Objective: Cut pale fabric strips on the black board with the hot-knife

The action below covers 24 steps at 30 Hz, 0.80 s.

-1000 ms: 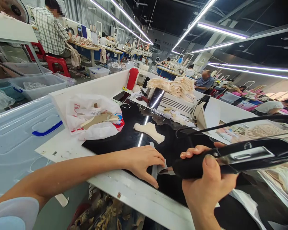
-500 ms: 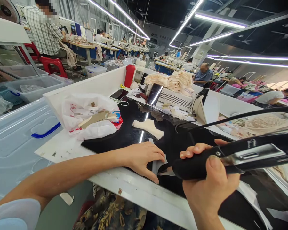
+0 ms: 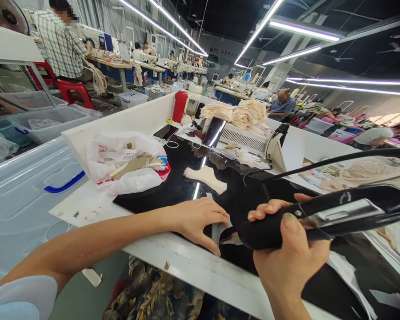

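Note:
My left hand [image 3: 202, 220] lies on a small grey strip of material [image 3: 217, 230] on a black glossy work surface [image 3: 173, 195]. Its fingers are stretched out and the thumb is spread apart from them; part of the strip is hidden under the hand. In my right hand [image 3: 291, 249] is a black corded hand tool [image 3: 266, 231] with a silvery lever-like plate. The tool's pointed metal tip [image 3: 231, 240] is beside my left thumb, close to the strip; whether they touch I cannot tell. Beyond my left hand lies a cream curved fabric piece [image 3: 206, 178].
At the left stands a white plastic bag [image 3: 126, 164] with cut pieces in it. A phone [image 3: 166, 132], a red bottle [image 3: 180, 106] and a fabric stack [image 3: 235, 112] are at the back. White scraps [image 3: 350, 280] lie right. The tool's cord [image 3: 336, 160] runs rightward. Co-workers sit farther off.
The tool and my right hand have shifted very slightly left. My left hand and the grey strip stay in place.

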Motion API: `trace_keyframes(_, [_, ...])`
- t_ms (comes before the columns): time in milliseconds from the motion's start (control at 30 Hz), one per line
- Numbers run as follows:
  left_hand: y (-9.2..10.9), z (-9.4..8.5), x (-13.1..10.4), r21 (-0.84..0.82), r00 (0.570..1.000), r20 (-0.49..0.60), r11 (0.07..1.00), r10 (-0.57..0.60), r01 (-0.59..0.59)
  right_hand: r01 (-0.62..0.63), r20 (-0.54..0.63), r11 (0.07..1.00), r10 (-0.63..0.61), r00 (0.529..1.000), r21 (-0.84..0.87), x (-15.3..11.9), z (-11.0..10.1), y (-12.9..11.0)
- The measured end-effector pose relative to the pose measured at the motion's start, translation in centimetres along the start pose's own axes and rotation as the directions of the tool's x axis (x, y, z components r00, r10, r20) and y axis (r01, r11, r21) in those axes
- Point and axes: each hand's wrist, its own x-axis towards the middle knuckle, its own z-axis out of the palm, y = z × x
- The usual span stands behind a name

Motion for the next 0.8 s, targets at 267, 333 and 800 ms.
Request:
trace_keyframes(267, [-0.6, -0.9, -0.2, -0.016, 0.993, -0.108, 0.999, -0.046, 0.044, 0.030, -0.029, 0.999, -0.031, 0.999, -0.043, 1.4, -1.7, -0.1])
trace_keyframes(333, [-1.0, -0.8, -0.3, 0.019, 0.991, -0.112, 0.997, -0.069, 0.072, 0.044, -0.038, 0.997, -0.046, 0.998, -0.065, 1.9, -2.3, -0.1])
trace_keyframes(800, [0.0, -0.3, -0.2, -0.055, 0.995, -0.067, 0.995, 0.074, -0.078, 0.122, -0.102, 0.986, -0.134, 0.986, -0.114, 3.8, -2.8, 0.3])
